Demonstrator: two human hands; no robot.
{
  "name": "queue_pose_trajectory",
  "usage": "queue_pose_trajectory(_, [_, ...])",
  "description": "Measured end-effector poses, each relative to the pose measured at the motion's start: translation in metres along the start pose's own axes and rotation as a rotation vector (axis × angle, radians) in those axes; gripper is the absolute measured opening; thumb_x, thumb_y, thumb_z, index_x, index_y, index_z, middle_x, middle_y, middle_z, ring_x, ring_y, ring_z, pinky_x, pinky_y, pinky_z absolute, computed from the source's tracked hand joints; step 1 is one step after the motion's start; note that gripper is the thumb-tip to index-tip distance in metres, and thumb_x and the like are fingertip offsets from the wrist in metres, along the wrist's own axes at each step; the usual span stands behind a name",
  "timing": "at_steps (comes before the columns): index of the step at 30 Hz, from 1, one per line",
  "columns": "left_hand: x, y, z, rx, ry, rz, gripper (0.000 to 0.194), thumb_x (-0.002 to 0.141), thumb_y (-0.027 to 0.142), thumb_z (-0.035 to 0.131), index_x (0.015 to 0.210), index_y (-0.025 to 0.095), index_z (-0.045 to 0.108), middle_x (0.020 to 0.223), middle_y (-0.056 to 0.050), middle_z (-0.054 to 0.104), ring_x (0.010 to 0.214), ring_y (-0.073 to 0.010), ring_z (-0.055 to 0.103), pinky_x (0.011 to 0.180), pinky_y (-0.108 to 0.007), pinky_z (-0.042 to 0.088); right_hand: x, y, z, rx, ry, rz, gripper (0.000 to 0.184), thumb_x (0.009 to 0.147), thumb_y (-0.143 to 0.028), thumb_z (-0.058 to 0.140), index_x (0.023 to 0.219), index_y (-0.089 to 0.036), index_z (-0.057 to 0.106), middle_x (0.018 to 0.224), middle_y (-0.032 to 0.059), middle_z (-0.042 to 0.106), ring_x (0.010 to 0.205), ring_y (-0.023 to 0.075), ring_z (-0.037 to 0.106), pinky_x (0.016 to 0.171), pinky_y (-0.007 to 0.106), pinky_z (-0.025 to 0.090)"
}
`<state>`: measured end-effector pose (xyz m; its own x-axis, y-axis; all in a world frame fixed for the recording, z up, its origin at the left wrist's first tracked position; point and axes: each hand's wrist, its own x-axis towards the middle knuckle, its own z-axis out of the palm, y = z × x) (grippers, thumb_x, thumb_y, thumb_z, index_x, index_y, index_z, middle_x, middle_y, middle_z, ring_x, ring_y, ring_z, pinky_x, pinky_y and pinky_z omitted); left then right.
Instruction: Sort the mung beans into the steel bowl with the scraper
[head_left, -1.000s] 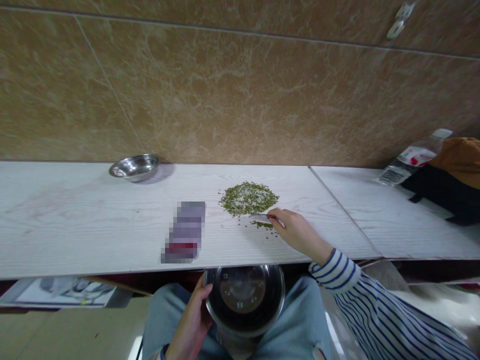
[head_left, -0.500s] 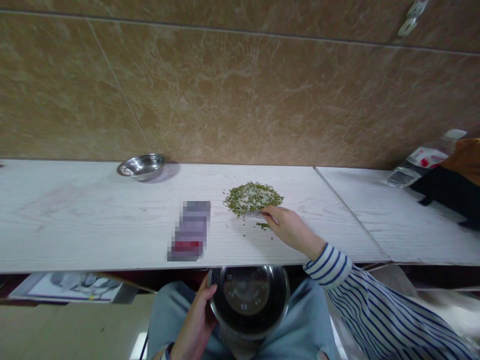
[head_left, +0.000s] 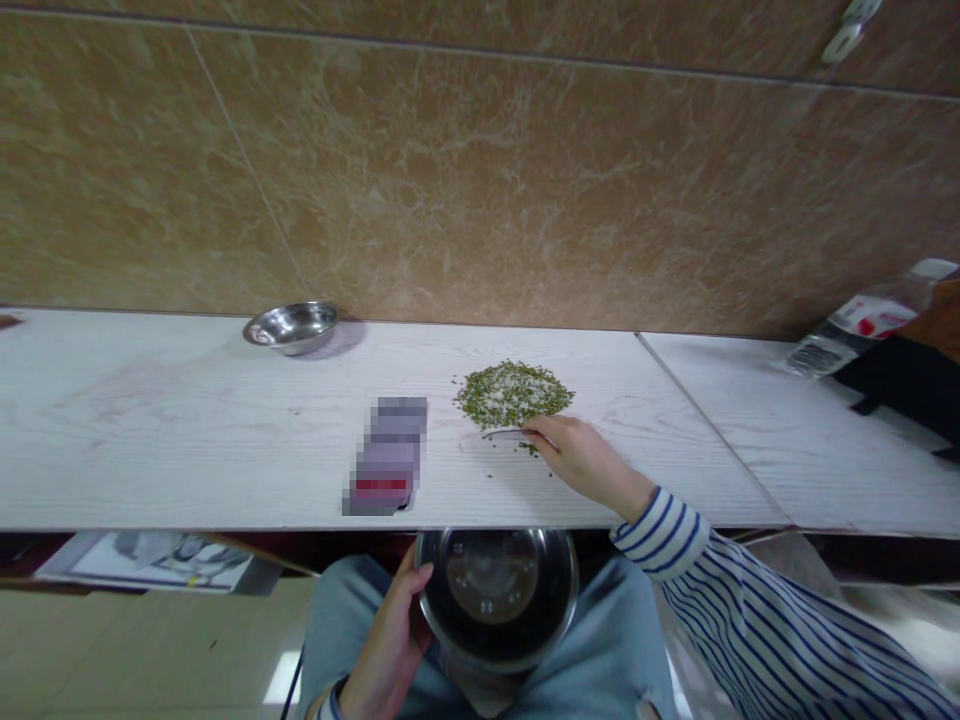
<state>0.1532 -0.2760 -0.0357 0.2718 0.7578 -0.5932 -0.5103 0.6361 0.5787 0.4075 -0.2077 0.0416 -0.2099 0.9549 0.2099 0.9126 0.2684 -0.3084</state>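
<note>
Fingers (head_left: 536, 427) of the right hand (head_left: 592, 465) pinch a thin utensil (head_left: 504, 433) beside a mound of green and white grains (head_left: 514, 392) on a pale counter (head_left: 187, 430); the left hand (head_left: 391, 628) grips a metal pot (head_left: 556, 595) by its side, over the lap (head_left: 607, 640).

The pile (head_left: 514, 392) lies on the table (head_left: 187, 430), right of the bowl (head_left: 292, 328).

Some indoor room, I can't tell which kind: a long white table (head_left: 187, 430) under the right fingers (head_left: 541, 429), a brown wall (head_left: 480, 200) beyond them.
</note>
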Motion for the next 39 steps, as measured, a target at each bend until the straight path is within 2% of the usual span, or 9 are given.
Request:
queue_pose_trajectory(7, [0.0, 0.001, -0.006, -0.026, -0.022, 0.003, 0.05, 0.077, 0.029, 0.056, 0.127, 0.029, 0.05, 0.126, 0.0, 0.061, 0.123, -0.0229, 0.046, 0.099, -0.036, 0.038, 0.0, -0.003, -0.004, 0.001, -0.049, -0.084, 0.024, 0.092, -0.023, 0.037, 0.101, -0.019, 0.06, 0.092, 0.0053, 0.067, 0.086, 0.0155, 0.06, 0.079, 0.027, 0.042])
queue_pose_trajectory(12, [0.001, -0.001, -0.012, -0.026, -0.02, -0.016, 0.052, 0.078, 0.031, 0.056, 0.129, 0.033, 0.047, 0.128, 0.001, 0.06, 0.124, -0.023, 0.045, 0.098, -0.037, 0.038, 0.009, -0.004, 0.0, -0.044, 0.003, -0.033, 0.025, 0.092, -0.024, 0.038, 0.106, -0.02, 0.058, 0.095, 0.006, 0.067, 0.087, 0.016, 0.061, 0.077, 0.027, 0.043])
queue_pose_trajectory(16, [-0.003, 0.0, -0.014, -0.019, 0.013, 0.002, 0.05, 0.077, 0.03, 0.057, 0.127, 0.032, 0.051, 0.129, 0.001, 0.058, 0.125, -0.0237, 0.044, 0.099, -0.037, 0.038, 0.017, -0.009, 0.003, -0.059, -0.035, -0.044, 0.024, 0.091, -0.022, 0.039, 0.105, -0.02, 0.059, 0.093, 0.006, 0.067, 0.086, 0.0156, 0.061, 0.077, 0.027, 0.043])
queue_pose_trajectory(25, [-0.007, 0.001, -0.019, -0.015, 0.007, 0.011, 0.052, 0.077, 0.03, 0.056, 0.128, 0.031, 0.05, 0.129, 0.001, 0.058, 0.125, -0.0226, 0.043, 0.099, -0.035, 0.037, 0.002, -0.007, -0.007, 0.006, -0.082, -0.235, 0.026, 0.09, -0.017, 0.037, 0.097, -0.017, 0.062, 0.088, 0.0059, 0.067, 0.083, 0.0152, 0.06, 0.079, 0.03, 0.042])
queue_pose_trajectory(29, [-0.005, -0.003, -0.016, -0.005, -0.016, -0.015, 0.051, 0.078, 0.03, 0.056, 0.128, 0.032, 0.048, 0.126, 0.002, 0.061, 0.124, -0.021, 0.045, 0.098, -0.033, 0.037, -0.005, -0.005, -0.012, 0.031, -0.11, -0.265, 0.025, 0.09, -0.016, 0.039, 0.096, -0.018, 0.063, 0.091, 0.0052, 0.067, 0.085, 0.0149, 0.06, 0.082, 0.031, 0.041])
queue_pose_trajectory(34, [-0.006, -0.006, -0.006, 0.019, -0.016, -0.021, 0.051, 0.077, 0.028, 0.055, 0.128, 0.029, 0.05, 0.121, -0.001, 0.064, 0.119, -0.023, 0.05, 0.096, -0.035, 0.038, -0.016, 0.0, -0.017, 0.063, -0.135, -0.284, 0.024, 0.089, -0.015, 0.041, 0.098, -0.02, 0.062, 0.095, 0.0034, 0.067, 0.09, 0.0141, 0.06, 0.086, 0.033, 0.039])
queue_pose_trajectory(37, [-0.007, -0.009, 0.0, 0.043, -0.037, -0.021, 0.05, 0.076, 0.027, 0.055, 0.126, 0.028, 0.051, 0.12, -0.001, 0.065, 0.117, -0.0234, 0.051, 0.094, -0.036, 0.039, -0.022, 0.006, -0.02, 0.062, -0.086, -0.26, 0.023, 0.088, -0.017, 0.042, 0.098, -0.02, 0.062, 0.094, 0.0033, 0.067, 0.089, 0.0141, 0.06, 0.087, 0.033, 0.04])
queue_pose_trajectory(39, [-0.006, -0.011, 0.001, 0.059, -0.064, -0.019, 0.05, 0.077, 0.029, 0.054, 0.127, 0.029, 0.05, 0.12, -0.001, 0.064, 0.115, -0.0229, 0.053, 0.094, -0.035, 0.04, -0.026, 0.013, -0.021, 0.03, -0.016, -0.183, 0.023, 0.089, -0.02, 0.041, 0.101, -0.02, 0.062, 0.094, 0.0042, 0.067, 0.089, 0.0152, 0.06, 0.084, 0.032, 0.041])
